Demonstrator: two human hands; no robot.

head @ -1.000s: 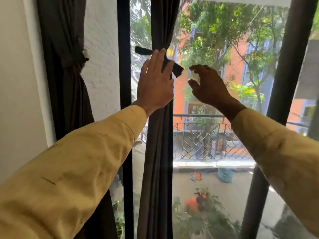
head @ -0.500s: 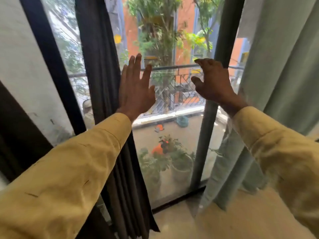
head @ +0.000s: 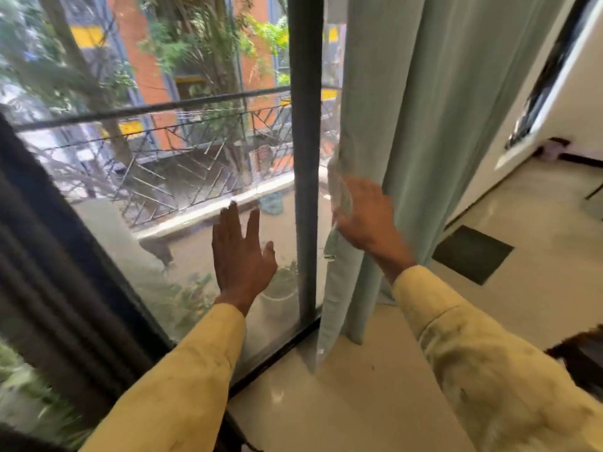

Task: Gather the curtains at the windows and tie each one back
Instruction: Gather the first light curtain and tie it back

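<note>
The fingers [head: 350, 194] of the right hand [head: 365, 220] reach into the leading edge of the pale green curtain [head: 424, 125]; blur hides whether they are closed on the cloth or only pressed against it, so I cannot tell the grip. The left hand [head: 239, 256] is spread flat and empty in front of the window glass [head: 202, 207], clenched on nothing.

A second ago both hands were at the dark curtain [head: 49, 256], the left one against the band tied round it. Since then the view has swung right and down: the dark curtain now sits at the far left edge, well apart from both hands, and the green one has come into reach. I judge the dark curtain dealt with and the green one just begun.

The green curtain hangs just right of the dark window frame post [head: 305, 158], loose and not yet gathered. Its long axis runs near vertical, leaning slightly in this wide view, from the top of the picture down to its hem at the floor [head: 359, 402]. Its free edge faces left toward the post, the folds spreading rightward. No tie-back for it is visible.
</note>
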